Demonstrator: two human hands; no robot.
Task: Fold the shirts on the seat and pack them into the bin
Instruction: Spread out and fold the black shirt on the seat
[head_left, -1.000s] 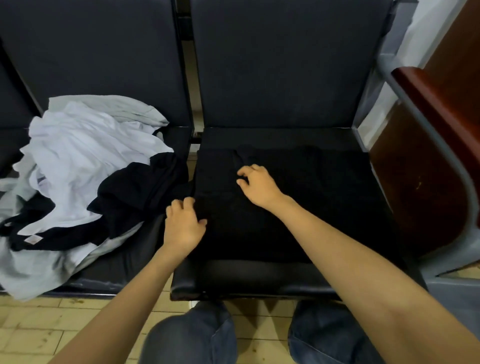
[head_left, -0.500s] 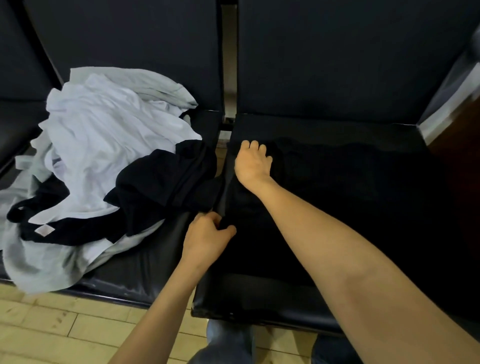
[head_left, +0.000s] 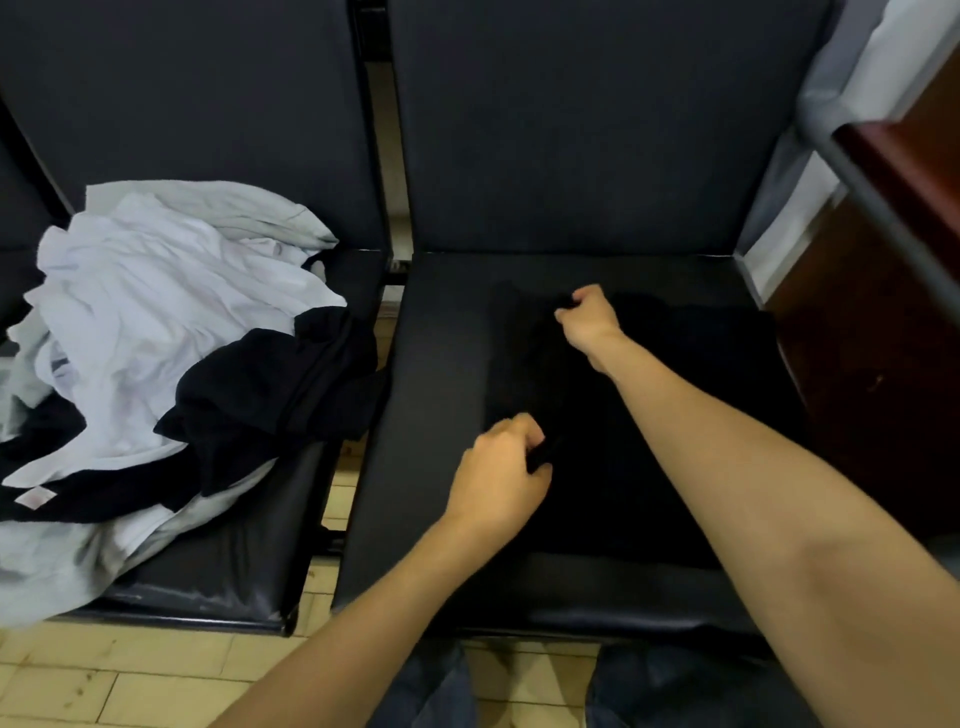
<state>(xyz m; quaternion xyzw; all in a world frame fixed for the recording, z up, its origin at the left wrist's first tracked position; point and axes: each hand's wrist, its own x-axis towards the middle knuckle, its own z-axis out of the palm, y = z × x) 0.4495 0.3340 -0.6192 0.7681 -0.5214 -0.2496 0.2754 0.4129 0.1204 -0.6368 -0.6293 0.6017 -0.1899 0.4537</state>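
A black shirt (head_left: 670, 415) lies spread on the right seat (head_left: 431, 395), hard to tell from the dark cushion. My left hand (head_left: 501, 475) pinches the shirt's near left edge. My right hand (head_left: 587, 319) grips the far left edge of the same shirt, fingers curled. A heap of white, grey and black shirts (head_left: 156, 353) lies on the left seat (head_left: 249, 561). No bin is in view.
Tall dark backrests (head_left: 571, 130) stand behind both seats. A grey metal armrest (head_left: 872, 171) and a dark wooden panel (head_left: 883, 374) close off the right side. Pale tiled floor (head_left: 104, 680) and my knees in jeans (head_left: 431, 691) are below.
Both hands have moved right, carrying the black shirt's left edge inward over the shirt. The bare left strip of the right seat now shows. My right hand has gone from flat to gripping.
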